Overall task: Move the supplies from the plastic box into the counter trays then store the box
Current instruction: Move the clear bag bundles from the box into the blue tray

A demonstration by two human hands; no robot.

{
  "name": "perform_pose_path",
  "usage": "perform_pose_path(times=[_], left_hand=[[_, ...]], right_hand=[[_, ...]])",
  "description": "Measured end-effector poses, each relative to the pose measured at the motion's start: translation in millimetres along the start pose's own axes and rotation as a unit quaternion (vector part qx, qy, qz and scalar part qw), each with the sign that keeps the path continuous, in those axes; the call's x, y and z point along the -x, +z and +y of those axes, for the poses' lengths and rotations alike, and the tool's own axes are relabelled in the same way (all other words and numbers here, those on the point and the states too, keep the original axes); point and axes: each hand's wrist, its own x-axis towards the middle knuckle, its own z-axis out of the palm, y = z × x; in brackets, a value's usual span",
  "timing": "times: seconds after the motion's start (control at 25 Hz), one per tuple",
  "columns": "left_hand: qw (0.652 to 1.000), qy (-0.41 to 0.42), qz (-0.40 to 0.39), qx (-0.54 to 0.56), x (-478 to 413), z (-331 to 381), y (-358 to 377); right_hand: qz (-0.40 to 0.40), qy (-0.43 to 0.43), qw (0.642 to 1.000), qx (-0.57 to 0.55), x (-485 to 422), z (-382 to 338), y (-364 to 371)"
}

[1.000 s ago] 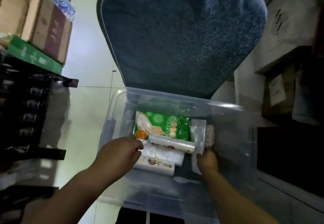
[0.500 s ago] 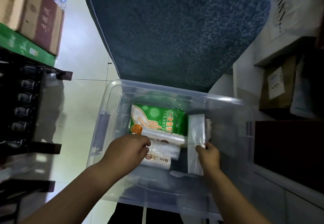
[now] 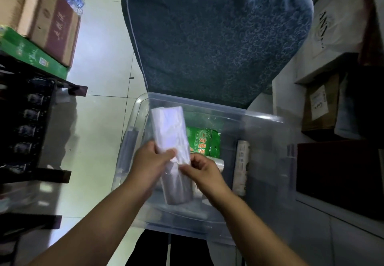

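Head view, looking straight down: both hands hold a flat clear packet of plastic bags point(image 3: 168, 128) above the left half of the open plastic box point(image 3: 259, 120). The left hand point(image 3: 149, 166) grips the packet's left edge, fingers curled behind it and thumb on its front. The right hand point(image 3: 203, 170) pinches the right edge between thumb and fingertips. The packet stands nearly upright, with its top near the box's far rim; no print on it can be read.

Inside the box a green packet point(image 3: 204, 143) lies toward the far wall, partly hidden behind the held packet. It carries yellow Chinese characters that begin "一次性". To its right a slim roll point(image 3: 242, 168) lies lengthwise, and its label print is too small to read. More rolls lie under the right hand, mostly hidden.

A blue patterned cushion point(image 3: 216, 37) rises beyond the box. On the left, a cardboard carton point(image 3: 56, 30) has a maroon side with pale brush-style characters, which are not legible. Below it sits a green carton point(image 3: 31, 55) with a QR code. On the right, a white box point(image 3: 324, 28) bears black capitals, with A and N discernible, and a brown carton point(image 3: 319, 103) has a white shipping label.
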Motion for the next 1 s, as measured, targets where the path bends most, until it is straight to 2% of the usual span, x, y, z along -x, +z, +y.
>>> perform_pose_path(times=[0.08,0.12,0.16,0.2,0.36,0.44,0.48,0.52,0.6,0.72,0.8,0.84,0.92,1.0], left_hand=[[0.996,0.032,0.072,-0.044,-2,-3,-19],[0.992,0.043,0.098,-0.060,-4,-5,-29],[0.990,0.052,0.116,-0.068,-5,-8,-39],[0.987,0.058,0.131,-0.074,-4,-10,-48],[0.986,0.067,0.135,-0.067,-1,-19,-67],[0.986,0.067,0.137,-0.074,0,-23,-70],[0.985,0.066,0.138,-0.080,0,-25,-70],[0.985,0.064,0.138,-0.085,1,-25,-71],[0.985,0.062,0.136,-0.086,3,-24,-72],[0.987,0.061,0.130,-0.071,5,-23,-73],[0.987,0.066,0.125,-0.071,5,-22,-74],[0.988,0.067,0.122,-0.070,5,-22,-74],[0.989,0.064,0.121,-0.064,2,-24,-74],[0.989,0.061,0.123,-0.058,-2,-28,-74]], right_hand=[[0.072,0.003,0.992,0.100,-19,19,-8],[0.136,0.007,0.969,0.208,-28,31,-19],[0.187,0.012,0.930,0.318,-36,43,-32],[0.208,0.017,0.891,0.402,-43,54,-44],[0.120,0.037,0.782,0.611,-60,85,-60],[0.112,0.035,0.721,0.683,-65,95,-58],[0.114,0.044,0.706,0.698,-65,97,-56],[0.115,0.059,0.704,0.698,-63,98,-55],[0.127,0.089,0.734,0.661,-53,100,-55],[0.239,0.154,0.791,0.541,-32,103,-65],[0.314,0.178,0.798,0.482,-22,98,-74],[0.320,0.155,0.794,0.493,-21,95,-76],[0.256,0.057,0.784,0.563,-29,90,-73],[0.139,-0.022,0.773,0.618,-43,91,-57]])
